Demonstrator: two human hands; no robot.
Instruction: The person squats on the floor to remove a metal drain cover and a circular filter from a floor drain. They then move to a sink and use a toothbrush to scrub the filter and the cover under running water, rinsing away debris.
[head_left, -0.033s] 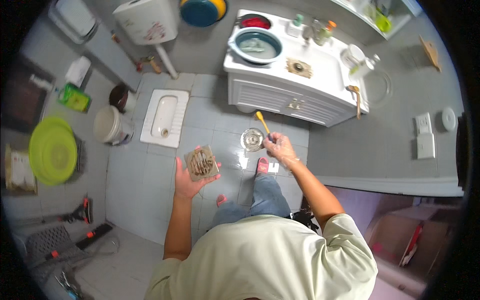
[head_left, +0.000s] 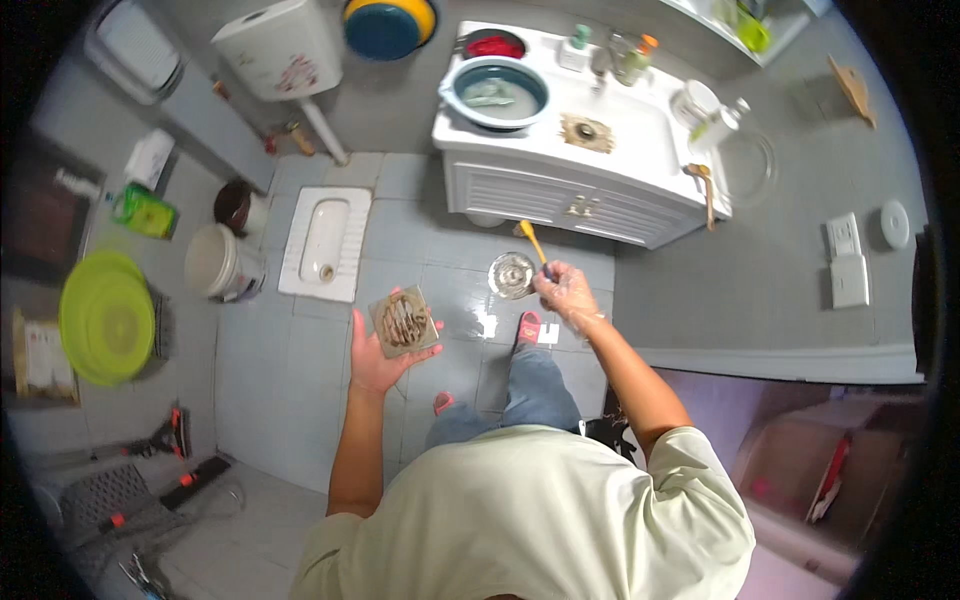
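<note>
On my upturned left hand (head_left: 374,366) rests a square metal floor drain cover (head_left: 404,322) with a round slotted middle stained brown, its edges held by the fingers and thumb. My right hand (head_left: 566,290) wears a thin clear plastic glove. Its fingers are closed round the dark handle end of a small yellow brush (head_left: 532,238), which points up and away toward the sink cabinet. Just left of the right hand, a round shiny drain (head_left: 512,275) is set in the floor. The two hands are well apart.
A white sink cabinet (head_left: 560,190) with a blue basin (head_left: 497,92) on top stands ahead. To the left are a squat toilet (head_left: 358,245), a white bucket (head_left: 212,262) and a green basin (head_left: 106,320). Pink slippers (head_left: 529,326) are on my feet on grey tiles.
The view has shifted slightly, so the sink cabinet and basin appear a little further left. My right hand with the brush sits slightly further right; both hands keep their hold.
</note>
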